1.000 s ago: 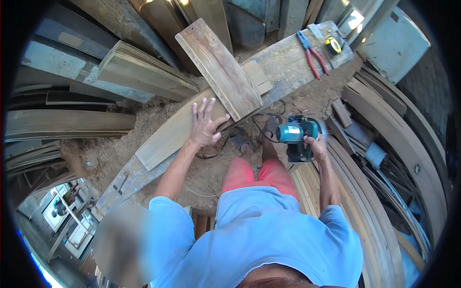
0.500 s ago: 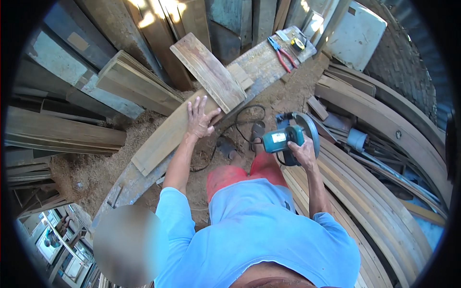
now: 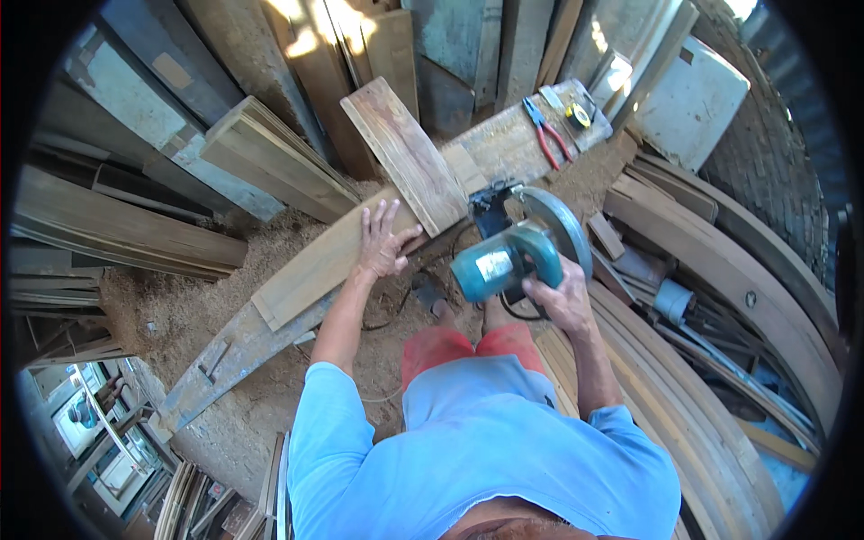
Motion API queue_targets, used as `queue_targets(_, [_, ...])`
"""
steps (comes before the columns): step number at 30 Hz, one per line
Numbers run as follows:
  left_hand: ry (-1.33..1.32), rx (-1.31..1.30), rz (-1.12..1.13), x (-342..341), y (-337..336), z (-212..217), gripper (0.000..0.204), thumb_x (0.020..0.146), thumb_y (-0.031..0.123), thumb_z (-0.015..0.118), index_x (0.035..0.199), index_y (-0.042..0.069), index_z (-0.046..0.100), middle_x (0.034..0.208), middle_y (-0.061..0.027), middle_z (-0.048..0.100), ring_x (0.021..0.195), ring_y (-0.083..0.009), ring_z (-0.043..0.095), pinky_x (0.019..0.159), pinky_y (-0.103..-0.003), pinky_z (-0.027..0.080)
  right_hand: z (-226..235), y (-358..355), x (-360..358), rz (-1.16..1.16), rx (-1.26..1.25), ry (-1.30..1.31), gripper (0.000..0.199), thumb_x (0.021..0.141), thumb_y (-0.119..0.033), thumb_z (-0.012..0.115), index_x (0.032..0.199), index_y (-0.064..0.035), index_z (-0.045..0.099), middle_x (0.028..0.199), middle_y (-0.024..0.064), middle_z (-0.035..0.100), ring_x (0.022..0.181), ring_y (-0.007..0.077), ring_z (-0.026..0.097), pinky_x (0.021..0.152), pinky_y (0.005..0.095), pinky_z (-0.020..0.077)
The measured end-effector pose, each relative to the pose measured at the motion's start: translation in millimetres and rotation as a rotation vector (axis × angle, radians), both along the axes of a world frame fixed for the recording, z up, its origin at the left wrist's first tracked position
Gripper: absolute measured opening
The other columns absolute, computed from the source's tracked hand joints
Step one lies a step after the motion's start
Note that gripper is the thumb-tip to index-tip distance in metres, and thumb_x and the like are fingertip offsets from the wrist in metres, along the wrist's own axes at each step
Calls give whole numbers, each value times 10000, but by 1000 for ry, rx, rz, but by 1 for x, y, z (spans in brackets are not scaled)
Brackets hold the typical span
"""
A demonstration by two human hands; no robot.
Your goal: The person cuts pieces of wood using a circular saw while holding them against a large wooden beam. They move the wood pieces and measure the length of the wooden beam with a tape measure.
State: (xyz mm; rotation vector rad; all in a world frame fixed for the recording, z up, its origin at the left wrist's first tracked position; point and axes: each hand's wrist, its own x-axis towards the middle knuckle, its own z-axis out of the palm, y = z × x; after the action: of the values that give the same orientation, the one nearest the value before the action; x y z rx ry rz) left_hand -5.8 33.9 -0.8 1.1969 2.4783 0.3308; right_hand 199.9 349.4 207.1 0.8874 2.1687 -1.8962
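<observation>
My left hand [image 3: 383, 245] lies with fingers spread on a long light-brown board [image 3: 315, 273], beside a shorter board [image 3: 405, 155] that rests crosswise over it. My right hand [image 3: 563, 299] grips the rear handle of a teal circular saw [image 3: 495, 263], its round metal guard on the right. The saw's base plate reaches close to the near end of the crosswise board; whether they touch I cannot tell. Both boards lie on a narrow, worn bench plank [image 3: 506, 144]. Red-handled pliers [image 3: 545, 135] and a yellow tape measure [image 3: 578, 115] sit at its far end.
Planks [image 3: 270, 166] lean in stacks along the far and left sides. Long curved timbers [image 3: 670, 387] lie to my right, with a light-blue pipe piece [image 3: 673, 298] among scraps. Sawdust [image 3: 184, 310] covers the ground. A dark cord runs below the bench near my feet.
My right hand has brought the saw up and to the left, nearer the crosswise board's near end. My left hand stays on the long board. A blurred shape at lower left is gone.
</observation>
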Motion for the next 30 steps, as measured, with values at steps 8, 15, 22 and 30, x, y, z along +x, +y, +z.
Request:
queue_targets(8, [-7, -77, -6, -1, -4, 0, 894, 590, 322, 938, 1413, 470, 619, 1741, -173, 155, 1616, -435, 70, 1281, -661, -5, 77, 40, 10, -76, -593, 342, 515, 775, -127, 849, 1216, 70, 673, 746, 35, 630, 625, 101, 560, 594, 284, 449])
queue_targets(15, [17, -59, -7, -2, -6, -7, 923, 553, 334, 939, 1405, 479, 614, 1739, -170, 163, 1615, -432, 65, 1282, -658, -24, 72, 49, 26, -109, -775, 522, 575, 784, -87, 836, 1256, 128, 586, 680, 52, 588, 564, 132, 551, 542, 296, 429])
queue_targets(22, [19, -24, -4, 0, -1, -4, 919, 554, 304, 942, 1402, 447, 619, 1731, -172, 188, 1606, -441, 112, 1287, -655, 20, 62, 17, -9, 13, -3, 12, 488, 744, -102, 806, 1197, 34, 687, 777, 0, 615, 708, 87, 561, 660, 265, 454])
queue_targets(30, [6, -18, 4, 1, 0, -1, 869, 568, 287, 922, 1375, 437, 637, 1724, -161, 203, 1605, -435, 110, 1288, -650, 11, 8, 3, -13, 62, 36, -115, 307, 797, -113, 750, 1065, 16, 674, 813, 43, 643, 758, 144, 609, 719, 340, 512])
